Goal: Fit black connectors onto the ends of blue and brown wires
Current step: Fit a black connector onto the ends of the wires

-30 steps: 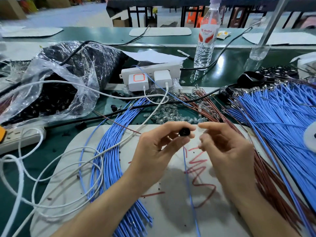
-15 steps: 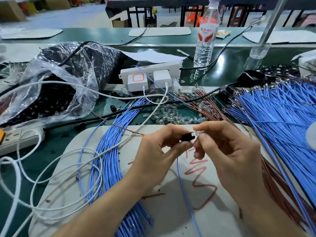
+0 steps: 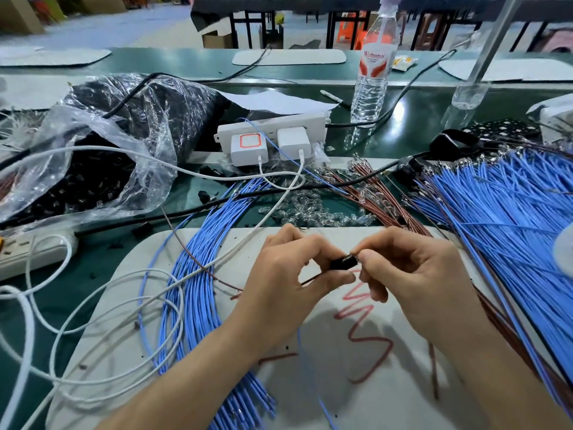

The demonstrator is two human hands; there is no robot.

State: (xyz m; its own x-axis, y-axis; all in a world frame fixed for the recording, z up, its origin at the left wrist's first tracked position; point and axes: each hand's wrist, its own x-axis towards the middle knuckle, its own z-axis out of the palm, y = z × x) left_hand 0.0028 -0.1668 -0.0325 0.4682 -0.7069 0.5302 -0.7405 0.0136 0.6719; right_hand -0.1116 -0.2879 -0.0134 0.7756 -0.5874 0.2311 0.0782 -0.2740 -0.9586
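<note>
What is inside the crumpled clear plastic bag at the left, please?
The plastic bag holds a heap of small black connectors; how deep it goes is hidden by crumpled, glaring film.

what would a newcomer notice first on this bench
The big fan of blue wires along the right side grabs the eye first. At centre, the left hand and right hand pinch a small black connector over a white mat. At left sits a crumpled clear bag of black parts.

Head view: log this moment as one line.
step: fitting connector | left hand: pinches black connector | right hand: pinches its right end | blue wire: hangs below hands
</note>
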